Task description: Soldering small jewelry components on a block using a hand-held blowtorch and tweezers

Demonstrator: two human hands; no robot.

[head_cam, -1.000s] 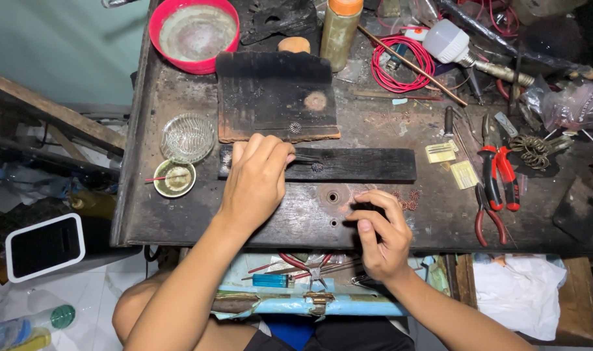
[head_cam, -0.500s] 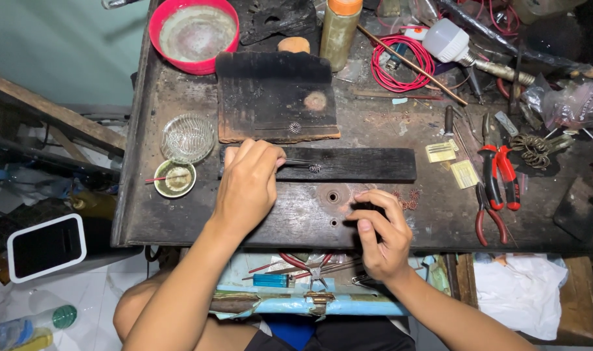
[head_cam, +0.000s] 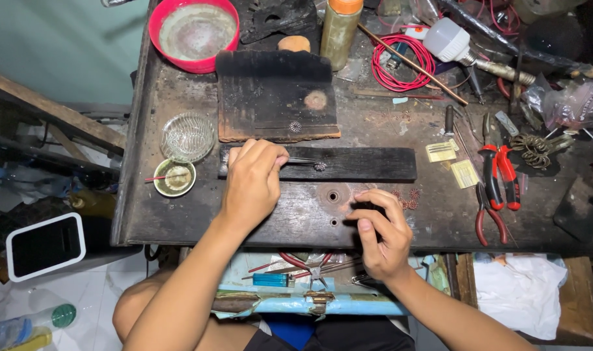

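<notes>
My left hand [head_cam: 251, 184] pinches metal tweezers [head_cam: 303, 161] whose tips hold a small round filigree piece [head_cam: 320, 166] over a long dark wooden bar [head_cam: 368, 164]. My right hand [head_cam: 381, 227] rests at the bench's front edge with its fingers curled around something small and dark that I cannot make out. A second small round piece [head_cam: 295, 127] lies on the charred wooden block [head_cam: 270, 97] behind the bar. Tiny reddish bits [head_cam: 410, 198] lie just right of my right hand.
The worn bench [head_cam: 179, 221] carries a red bowl [head_cam: 192, 29], a glass dish [head_cam: 188, 136], a small round tin [head_cam: 174, 177], an orange-capped bottle [head_cam: 339, 26], coiled red wire [head_cam: 400, 62], red-handled pliers [head_cam: 495, 179] and yellow packets [head_cam: 452, 162]. An open drawer [head_cam: 290, 279] of tools sits below.
My left hand has drawn slightly left and the tweezers now stretch right with the filigree piece at their tips. My right hand has barely moved.
</notes>
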